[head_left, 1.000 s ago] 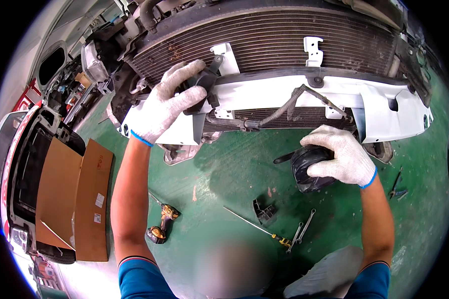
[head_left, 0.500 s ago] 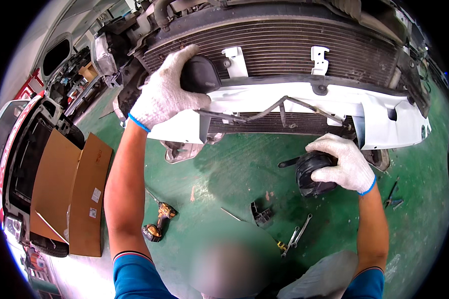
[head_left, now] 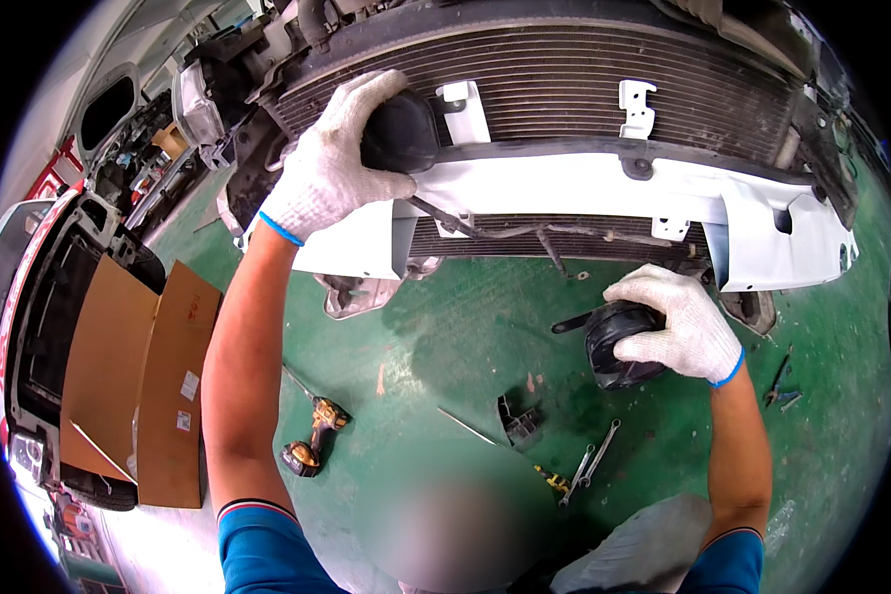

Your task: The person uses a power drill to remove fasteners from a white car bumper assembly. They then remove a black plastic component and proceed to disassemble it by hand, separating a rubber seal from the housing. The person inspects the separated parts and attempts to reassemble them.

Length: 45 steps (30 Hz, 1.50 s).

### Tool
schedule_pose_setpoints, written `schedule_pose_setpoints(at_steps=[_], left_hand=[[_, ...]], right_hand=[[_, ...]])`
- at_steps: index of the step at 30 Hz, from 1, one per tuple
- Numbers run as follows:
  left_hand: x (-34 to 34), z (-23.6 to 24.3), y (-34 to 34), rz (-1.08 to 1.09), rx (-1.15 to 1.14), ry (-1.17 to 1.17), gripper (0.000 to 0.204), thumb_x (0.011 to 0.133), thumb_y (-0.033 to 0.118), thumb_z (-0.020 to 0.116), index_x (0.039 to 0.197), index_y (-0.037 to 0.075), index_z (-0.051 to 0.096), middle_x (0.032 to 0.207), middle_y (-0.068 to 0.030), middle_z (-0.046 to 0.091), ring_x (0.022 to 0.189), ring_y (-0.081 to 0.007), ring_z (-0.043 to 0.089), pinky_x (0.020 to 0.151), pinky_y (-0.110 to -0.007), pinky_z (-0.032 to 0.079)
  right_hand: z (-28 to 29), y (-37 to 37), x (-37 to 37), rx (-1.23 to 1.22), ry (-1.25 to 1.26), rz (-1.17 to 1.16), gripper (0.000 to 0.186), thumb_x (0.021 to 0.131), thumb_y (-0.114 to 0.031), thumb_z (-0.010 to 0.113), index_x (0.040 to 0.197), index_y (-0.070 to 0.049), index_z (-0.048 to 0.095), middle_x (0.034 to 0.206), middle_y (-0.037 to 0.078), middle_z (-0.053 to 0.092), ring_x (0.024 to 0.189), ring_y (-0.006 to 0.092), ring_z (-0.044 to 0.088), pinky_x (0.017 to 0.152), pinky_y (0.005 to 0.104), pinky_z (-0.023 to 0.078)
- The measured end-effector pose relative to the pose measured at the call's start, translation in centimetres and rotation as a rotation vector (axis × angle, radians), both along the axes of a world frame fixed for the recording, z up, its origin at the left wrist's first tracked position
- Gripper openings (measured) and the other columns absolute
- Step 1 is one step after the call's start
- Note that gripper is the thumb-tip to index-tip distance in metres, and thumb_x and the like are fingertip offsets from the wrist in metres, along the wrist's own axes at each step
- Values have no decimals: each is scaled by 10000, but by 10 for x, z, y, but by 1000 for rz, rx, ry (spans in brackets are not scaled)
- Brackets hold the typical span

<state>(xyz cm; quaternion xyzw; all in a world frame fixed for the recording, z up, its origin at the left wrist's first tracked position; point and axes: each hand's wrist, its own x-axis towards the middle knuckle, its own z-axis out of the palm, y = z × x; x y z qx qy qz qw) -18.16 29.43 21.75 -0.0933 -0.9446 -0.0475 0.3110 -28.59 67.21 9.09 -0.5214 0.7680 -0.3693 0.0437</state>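
Observation:
My left hand (head_left: 335,163), in a white knit glove with a blue cuff, is wrapped round a black rounded car horn (head_left: 403,133). It holds this horn just above the white bumper beam (head_left: 554,183), in front of the radiator (head_left: 554,84). A dark wiring harness (head_left: 525,233) runs from beside my left thumb to the right, below the beam. Lower right, my gloved right hand (head_left: 675,322) grips a second black round car horn (head_left: 616,348) over the floor. From that horn a flat bracket (head_left: 571,324) sticks out to the left.
On the green floor lie a cordless drill (head_left: 317,436), a long screwdriver (head_left: 549,475), a black plastic part (head_left: 518,421), wrenches (head_left: 601,455) and pliers (head_left: 780,384). An opened cardboard box (head_left: 173,396) stands at left, beside a vehicle part (head_left: 45,327).
The wiring harness has dropped from across the beam's face to below it. My left hand and its horn have shifted slightly up. My right hand has barely moved.

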Motion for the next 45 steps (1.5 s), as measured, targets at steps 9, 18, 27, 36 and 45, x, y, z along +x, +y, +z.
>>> schedule_pose_setpoints(at_steps=[9, 18, 27, 36, 45], left_hand=[[-5, -19, 1, -14, -38, 85, 1031, 579, 168, 948, 1498, 132, 483, 1537, -155, 448, 1411, -360, 470, 1180, -425, 437], [-9, -30, -15, -55, 6, 95, 1088, 571, 297, 969, 1521, 134, 462, 1549, -154, 431, 1432, -353, 444, 1191, -437, 417], [-8, -35, -13, -35, 60, 102, 1068, 597, 301, 954, 1529, 143, 458, 1567, -161, 410, 1443, -356, 432, 1201, -435, 401], [-8, -37, -10, -64, 158, 178, 987, 610, 159, 915, 1502, 116, 494, 1513, -147, 477, 1412, -301, 476, 1202, -410, 396], [-12, -37, -9, -77, 21, 195, 977, 632, 161, 922, 1507, 110, 490, 1500, -122, 515, 1403, -272, 494, 1196, -406, 397]], right_hand=[[-5, -2, 1, 24, 15, -6, 543, 658, -279, 818, 1117, -10, 711, 1078, 166, 692, 997, 364, 690, 900, 420, 558], [-8, -5, 2, 42, 10, -8, 540, 647, -266, 812, 1107, -5, 706, 1074, 167, 688, 991, 364, 689, 894, 416, 558], [-11, -6, 4, 58, -29, -24, 552, 645, -262, 811, 1118, 0, 703, 1084, 164, 686, 987, 348, 694, 887, 407, 564], [-12, -8, 3, 63, -17, -33, 545, 646, -253, 812, 1120, -8, 702, 1084, 162, 683, 978, 349, 693, 880, 406, 562], [-20, -10, 0, 53, -14, -48, 520, 651, -232, 797, 1105, 3, 702, 1059, 158, 686, 961, 344, 698, 867, 403, 566]])
